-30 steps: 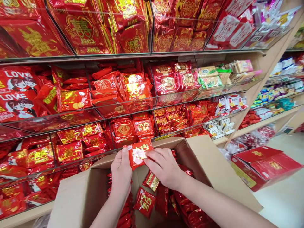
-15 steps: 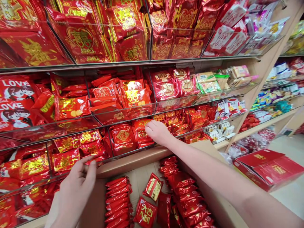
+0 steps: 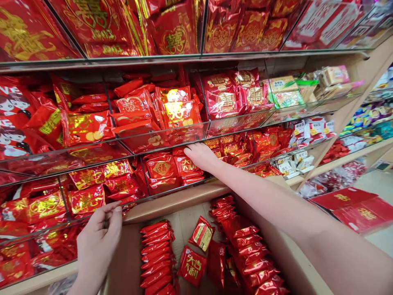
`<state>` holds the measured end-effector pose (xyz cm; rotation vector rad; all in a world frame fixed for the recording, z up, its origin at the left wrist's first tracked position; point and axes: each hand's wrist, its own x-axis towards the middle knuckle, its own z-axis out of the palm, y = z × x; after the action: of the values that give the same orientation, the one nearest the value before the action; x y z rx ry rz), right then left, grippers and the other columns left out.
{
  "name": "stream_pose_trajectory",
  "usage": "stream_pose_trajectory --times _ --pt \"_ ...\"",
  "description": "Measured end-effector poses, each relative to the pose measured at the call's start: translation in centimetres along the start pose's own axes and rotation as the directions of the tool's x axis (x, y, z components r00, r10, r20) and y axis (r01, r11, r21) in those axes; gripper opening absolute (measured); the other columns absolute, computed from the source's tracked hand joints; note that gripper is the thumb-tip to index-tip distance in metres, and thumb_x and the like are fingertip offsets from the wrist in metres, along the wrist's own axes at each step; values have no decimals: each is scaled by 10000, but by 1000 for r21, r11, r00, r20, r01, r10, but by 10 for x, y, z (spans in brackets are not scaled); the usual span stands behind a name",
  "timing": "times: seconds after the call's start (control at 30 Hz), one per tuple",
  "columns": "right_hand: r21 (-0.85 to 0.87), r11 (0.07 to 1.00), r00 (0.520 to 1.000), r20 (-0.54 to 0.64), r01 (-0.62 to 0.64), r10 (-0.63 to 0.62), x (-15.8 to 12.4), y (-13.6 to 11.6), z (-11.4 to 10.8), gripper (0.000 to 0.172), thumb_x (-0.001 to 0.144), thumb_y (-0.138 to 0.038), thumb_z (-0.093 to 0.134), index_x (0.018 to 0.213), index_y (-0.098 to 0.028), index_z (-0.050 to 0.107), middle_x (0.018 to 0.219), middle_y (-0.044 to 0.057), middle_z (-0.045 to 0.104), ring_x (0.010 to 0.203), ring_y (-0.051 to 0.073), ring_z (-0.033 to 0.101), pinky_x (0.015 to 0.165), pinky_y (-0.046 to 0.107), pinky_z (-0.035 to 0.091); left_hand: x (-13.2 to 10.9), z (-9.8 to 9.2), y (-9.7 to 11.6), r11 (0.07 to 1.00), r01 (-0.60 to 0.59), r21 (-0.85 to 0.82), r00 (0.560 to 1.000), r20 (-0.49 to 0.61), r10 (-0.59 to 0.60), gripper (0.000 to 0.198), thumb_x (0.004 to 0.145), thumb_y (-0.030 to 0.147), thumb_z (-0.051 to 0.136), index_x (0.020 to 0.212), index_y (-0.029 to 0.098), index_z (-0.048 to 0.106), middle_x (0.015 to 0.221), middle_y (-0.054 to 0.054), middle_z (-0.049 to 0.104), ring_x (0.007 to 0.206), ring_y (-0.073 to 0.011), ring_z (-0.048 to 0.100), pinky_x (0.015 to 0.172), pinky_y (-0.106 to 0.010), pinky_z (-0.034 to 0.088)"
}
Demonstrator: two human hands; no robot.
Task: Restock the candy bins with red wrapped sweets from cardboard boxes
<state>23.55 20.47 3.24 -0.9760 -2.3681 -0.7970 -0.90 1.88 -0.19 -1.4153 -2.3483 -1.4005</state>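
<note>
My right hand (image 3: 201, 157) reaches into a lower shelf compartment, over a red packet with gold lettering (image 3: 187, 166). Its thumb side rests at the packet's top; the other fingertips are hidden, so I cannot tell whether they grip anything. Left of it lies a red packet with a gold diamond (image 3: 161, 168). My left hand (image 3: 100, 233) hovers by the left end of the carton's far edge, fingers loosely curved, thumb apart, with nothing visible in it. Inside the open cardboard box (image 3: 181, 205) are two rows of red packets (image 3: 156, 258) and several loose packets (image 3: 193, 265).
Clear shelf fronts (image 3: 159, 137) and dividers run above and beside my right hand. Red packets fill the compartments around. Pale snack packs (image 3: 284, 92) stand at the right. A red carton (image 3: 359, 209) sits on the floor at the right.
My right hand has moved slightly back and up over the packets, deeper into the compartment. My left hand stays beside the box. The view has shifted, bringing the shelves nearer.
</note>
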Motion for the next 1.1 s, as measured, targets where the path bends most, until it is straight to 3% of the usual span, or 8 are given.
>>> stream_pose_trajectory --times 0.43,0.6,0.7,0.8,0.9,0.97,1.03,1.1 --pt "97 995 995 -102 -10 20 -18 1 1 222 878 -104 358 989 -98 550 1093 137 557 998 240 455 898 395 318 -3 1 -1 1000 13 -12 1000 -13 -13 280 688 410 552 885 229 634 692 24 615 563 -112 512 584 -218 402" --pt "191 982 991 -133 14 12 -35 -1 -11 214 861 -119 397 992 -87 564 1180 163 519 1086 244 402 949 424 284 -4 3 -3 1000 -18 -21 1000 -22 17 269 710 371 555 906 209 642 700 18 616 572 -106 524 576 -210 404" --pt "279 958 990 -140 68 -30 -60 -13 -31 224 887 -178 383 909 -106 594 1048 129 581 984 221 444 847 383 360 -5 6 -4 999 -53 -3 998 -31 53 273 730 354 552 936 200 643 708 19 610 574 -93 515 580 -201 404" --pt "352 912 977 -109 211 -185 -97 -33 -54 292 914 -252 359 826 -130 609 840 82 604 818 179 469 731 335 390 -7 8 -4 996 -82 -25 996 -34 81 287 744 345 547 956 176 640 700 17 597 565 -80 493 559 -187 396" --pt "402 872 948 25 280 -316 -133 -60 -61 270 895 -257 413 742 -146 606 721 59 580 731 161 474 677 313 403 -10 9 -3 993 -106 -44 994 -37 105 303 758 346 532 967 154 637 693 13 591 548 -75 481 532 -182 389" --pt "435 871 908 227 228 -351 -146 -81 -51 163 846 -208 491 756 -146 612 753 68 594 749 166 509 667 301 426 -10 9 -2 992 -120 -31 992 -40 119 299 760 342 528 964 153 639 689 13 596 558 -78 495 548 -185 399" --pt "437 890 808 475 129 -350 -150 -104 -32 108 788 -152 542 852 -136 628 894 105 619 832 193 553 674 304 456 -10 9 -3 992 -123 -9 992 -41 122 299 756 347 531 961 160 642 683 15 600 552 -80 497 554 -190 402" --pt "403 914 690 647 50 -324 -145 -127 -8 230 758 -113 548 977 -116 619 1041 152 607 926 234 570 692 333 480 -9 9 -3 993 -119 5 992 -43 119 303 748 349 539 969 170 641 670 22 596 543 -82 494 553 -193 403"
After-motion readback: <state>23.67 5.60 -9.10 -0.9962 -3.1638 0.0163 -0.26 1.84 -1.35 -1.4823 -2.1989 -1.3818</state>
